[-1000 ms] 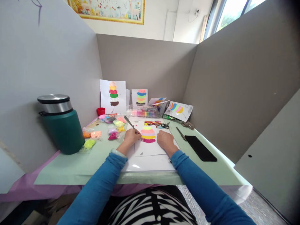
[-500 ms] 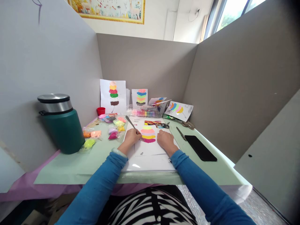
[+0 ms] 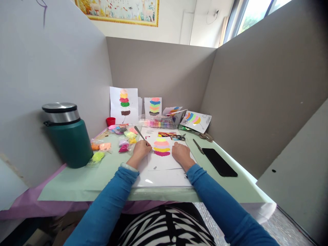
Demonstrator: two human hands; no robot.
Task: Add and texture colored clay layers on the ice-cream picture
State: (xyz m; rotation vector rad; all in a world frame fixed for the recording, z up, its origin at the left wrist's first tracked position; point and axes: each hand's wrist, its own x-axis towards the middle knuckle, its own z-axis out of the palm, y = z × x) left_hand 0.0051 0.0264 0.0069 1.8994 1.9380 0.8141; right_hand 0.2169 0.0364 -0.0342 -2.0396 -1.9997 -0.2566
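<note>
A metal fork (image 3: 139, 132) is gripped in my left hand (image 3: 141, 148), its handle slanting up to the left. Its tines point toward the left end of a magenta clay band; from here I cannot tell if they touch it. That band is the lowest of the stacked clay layers (image 3: 162, 147) on a white paper sheet (image 3: 164, 164), under pink, lilac and yellow ones. To the right of the layers, my right hand (image 3: 181, 152) rests on the sheet with its fingers curled in. Nothing shows in it, though its underside is hidden.
Bagged clay (image 3: 123, 148) and a green flask (image 3: 70, 141) stand left. Behind are scissors (image 3: 181, 137), a clay pack (image 3: 159, 122) and propped clay pictures (image 3: 124, 104). On the right lie a knife (image 3: 197, 146) and a black phone (image 3: 219, 162). Grey partitions enclose the table.
My left hand and the fork have moved slightly left, drawing the tines away from the magenta band's left end. My right hand stays where it was.
</note>
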